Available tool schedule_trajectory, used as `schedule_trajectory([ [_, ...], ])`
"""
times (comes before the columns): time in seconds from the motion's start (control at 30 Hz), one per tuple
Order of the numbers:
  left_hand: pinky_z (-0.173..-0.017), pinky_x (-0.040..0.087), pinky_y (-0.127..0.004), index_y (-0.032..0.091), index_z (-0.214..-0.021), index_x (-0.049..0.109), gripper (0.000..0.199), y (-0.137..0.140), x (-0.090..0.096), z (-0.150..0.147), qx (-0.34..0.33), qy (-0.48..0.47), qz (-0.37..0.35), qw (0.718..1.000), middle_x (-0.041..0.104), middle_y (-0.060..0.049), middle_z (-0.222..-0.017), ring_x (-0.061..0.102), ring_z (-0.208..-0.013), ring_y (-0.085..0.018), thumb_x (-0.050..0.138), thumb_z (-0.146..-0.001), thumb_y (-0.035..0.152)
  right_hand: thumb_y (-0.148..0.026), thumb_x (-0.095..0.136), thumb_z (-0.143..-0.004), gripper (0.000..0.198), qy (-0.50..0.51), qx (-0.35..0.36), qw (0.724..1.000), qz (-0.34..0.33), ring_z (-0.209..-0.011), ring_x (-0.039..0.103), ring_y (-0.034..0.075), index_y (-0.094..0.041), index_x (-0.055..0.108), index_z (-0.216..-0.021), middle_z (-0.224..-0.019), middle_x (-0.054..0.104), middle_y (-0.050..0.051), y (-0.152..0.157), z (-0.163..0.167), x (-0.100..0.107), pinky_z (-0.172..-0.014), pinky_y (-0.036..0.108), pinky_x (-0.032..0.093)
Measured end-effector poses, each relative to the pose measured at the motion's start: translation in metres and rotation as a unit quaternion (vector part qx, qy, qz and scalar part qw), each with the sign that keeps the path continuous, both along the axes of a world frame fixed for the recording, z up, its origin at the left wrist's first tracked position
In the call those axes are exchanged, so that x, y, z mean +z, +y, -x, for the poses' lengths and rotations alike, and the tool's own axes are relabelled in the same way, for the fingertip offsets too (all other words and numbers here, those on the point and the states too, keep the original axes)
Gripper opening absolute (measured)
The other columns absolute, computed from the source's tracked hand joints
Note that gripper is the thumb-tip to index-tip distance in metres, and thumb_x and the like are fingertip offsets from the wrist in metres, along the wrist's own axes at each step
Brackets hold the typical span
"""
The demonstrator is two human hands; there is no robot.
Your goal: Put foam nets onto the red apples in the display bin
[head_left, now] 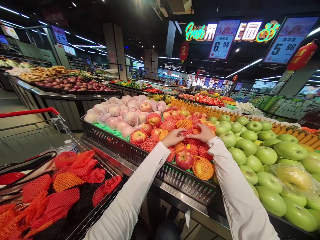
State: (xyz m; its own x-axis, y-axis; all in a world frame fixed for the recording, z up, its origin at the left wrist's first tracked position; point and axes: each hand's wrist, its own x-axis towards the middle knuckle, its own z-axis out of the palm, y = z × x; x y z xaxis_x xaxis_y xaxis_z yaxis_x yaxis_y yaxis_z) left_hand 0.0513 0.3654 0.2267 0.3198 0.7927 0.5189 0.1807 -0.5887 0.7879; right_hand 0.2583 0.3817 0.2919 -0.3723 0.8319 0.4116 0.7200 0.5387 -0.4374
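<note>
Both my hands are over a black crate (186, 181) of apples, many wrapped in foam nets. My left hand (174, 137) has its fingertips pinched together at the edge of a red foam net (192, 131). On the other side, my right hand (205, 134) curls thumb and fingers around the same net. Whether an apple sits inside it is hidden by the fingers. Just below lie a bare red apple (184, 159) and an apple in an orange foam net (203, 167). A yellow-orange foam net (184, 124) covers another fruit behind my hands.
Bagged apples (132, 117) fill the crate's left part. Green apples (266, 155) are piled at right, behind a small orange fence (192, 106). At lower left, a shopping cart with a red handle (30, 112) stands by a black basket of loose foam nets (62, 203).
</note>
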Motion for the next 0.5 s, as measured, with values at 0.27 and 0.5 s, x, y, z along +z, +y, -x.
schedule_trajectory([
  [0.27, -0.076, 0.049, -0.036, 0.018, -0.098, 0.071, 0.023, -0.047, 0.024, -0.012, 0.257, 0.206, -0.195, 0.924, 0.069, -0.012, -0.092, 0.064, -0.084, -0.026, 0.053, -0.083, 0.017, -0.061, 0.082, -0.058, 0.066, 0.132, 0.127, 0.983, 0.003, -0.102, 0.064, 0.028, -0.02, 0.065, -0.107, -0.111, 0.069, 0.011, -0.001, 0.0, 0.007, -0.098, 0.052, 0.049],
  [0.5, -0.089, 0.053, -0.038, 0.027, -0.103, 0.068, 0.023, -0.145, -0.039, 0.087, 0.401, 0.11, -0.276, 0.867, 0.073, -0.003, -0.099, 0.068, -0.093, -0.023, 0.053, -0.087, 0.021, -0.061, 0.08, -0.061, 0.062, 0.196, 0.084, 0.976, -0.036, -0.093, 0.065, 0.025, -0.021, 0.064, -0.105, -0.114, 0.068, 0.012, -0.001, 0.0, 0.006, -0.09, 0.051, 0.054],
])
